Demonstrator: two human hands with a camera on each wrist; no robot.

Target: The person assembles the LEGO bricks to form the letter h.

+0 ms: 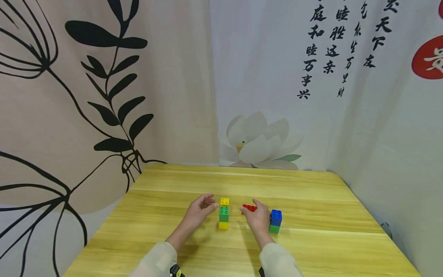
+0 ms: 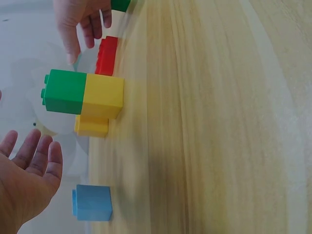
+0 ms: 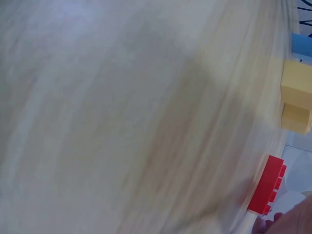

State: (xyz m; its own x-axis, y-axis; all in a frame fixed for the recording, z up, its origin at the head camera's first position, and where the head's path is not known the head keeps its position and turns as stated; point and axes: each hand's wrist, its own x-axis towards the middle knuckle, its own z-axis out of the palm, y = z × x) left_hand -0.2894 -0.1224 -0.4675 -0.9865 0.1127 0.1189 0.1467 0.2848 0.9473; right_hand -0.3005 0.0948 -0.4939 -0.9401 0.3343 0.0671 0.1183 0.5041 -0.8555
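Note:
My left hand [image 1: 199, 211] is held to the left of a small stack, fingers spread loosely and holding nothing. That stack is a green toy brick [image 1: 223, 214] on a yellow brick [image 1: 223, 225]. Another yellow brick [image 1: 224, 201] sits just behind it. My right hand [image 1: 257, 219] hovers beside a long red brick [image 1: 250, 208], its thumb apart from the fingers and nothing gripped. The hand partly hides the red brick in the head view. In the left wrist view, a light blue brick [image 2: 93, 203] stands near my left hand, which hides it from the head camera.
Right of my right hand, a blue brick [image 1: 276, 217] sits on a green brick [image 1: 274, 229]. Everything stands on a wooden table [image 1: 311, 254]. Behind it hang curtains [image 1: 183, 96] with plant prints and writing.

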